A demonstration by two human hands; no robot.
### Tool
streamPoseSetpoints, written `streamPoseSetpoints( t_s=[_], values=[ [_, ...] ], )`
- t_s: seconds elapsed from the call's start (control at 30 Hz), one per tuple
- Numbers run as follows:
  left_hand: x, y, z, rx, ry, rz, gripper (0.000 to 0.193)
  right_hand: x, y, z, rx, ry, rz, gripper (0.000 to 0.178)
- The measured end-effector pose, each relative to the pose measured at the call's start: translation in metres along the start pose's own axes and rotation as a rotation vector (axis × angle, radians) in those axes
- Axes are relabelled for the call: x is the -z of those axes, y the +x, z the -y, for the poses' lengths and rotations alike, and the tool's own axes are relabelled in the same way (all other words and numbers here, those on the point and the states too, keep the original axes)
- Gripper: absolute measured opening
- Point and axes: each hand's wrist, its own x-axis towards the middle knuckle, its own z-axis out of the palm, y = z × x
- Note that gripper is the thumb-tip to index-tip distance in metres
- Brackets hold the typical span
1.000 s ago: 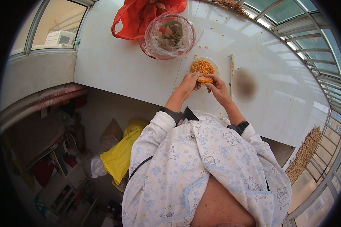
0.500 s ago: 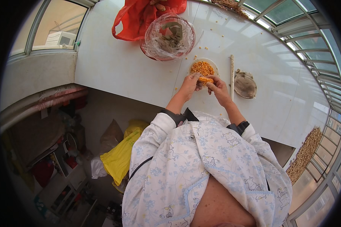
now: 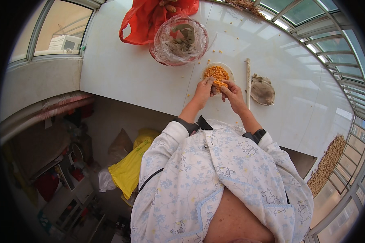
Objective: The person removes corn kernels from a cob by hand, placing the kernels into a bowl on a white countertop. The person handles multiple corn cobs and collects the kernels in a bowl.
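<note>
Between my two hands is a corn cob (image 3: 220,84) with orange kernels on it, held over the near edge of a white bowl (image 3: 231,72). Loose corn kernels (image 3: 216,73) are heaped in that bowl. The fingers of my left hand (image 3: 203,90) are closed on the cob's left end. On its right end, my right hand (image 3: 232,94) grips with thumb and fingers. My fingers partly cover the cob. A pale stick (image 3: 248,81) lies just right of the bowl, beside a flat grey-brown piece (image 3: 263,90) whose kind I cannot make out.
A red basket (image 3: 158,58) lined with clear plastic stands beyond my left hand, against a red bag (image 3: 134,25). Scattered kernels dot the white tabletop (image 3: 125,77). Yellow bags (image 3: 127,170) lie below the table at left. Barred windows run along the right.
The cob has tilted slightly in my fingers, its right end lower. Both hands stay almost in the same place over the bowl's near edge.
</note>
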Motion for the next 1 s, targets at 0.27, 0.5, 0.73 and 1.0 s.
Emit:
streamPoseSetpoints(
  t_s=[0.27,0.5,0.73,1.0],
  values=[
    [-0.006,0.001,-0.002,-0.012,0.084,-0.125,0.037,-0.006,-0.001,-0.001,0.048,-0.084,-0.013,0.025],
    [-0.001,0.003,0.0,0.07,0.006,0.03,0.032,0.004,0.004,0.003,0.073,-0.283,0.006,0.027],
    [-0.001,0.003,0.0,0.095,0.007,0.014,0.025,0.0,0.002,-0.005,0.131,-0.43,-0.023,0.03],
    [-0.005,-0.001,-0.002,0.037,0.047,0.079,0.029,0.004,0.003,0.004,0.111,-0.402,0.016,0.029]
  ],
)
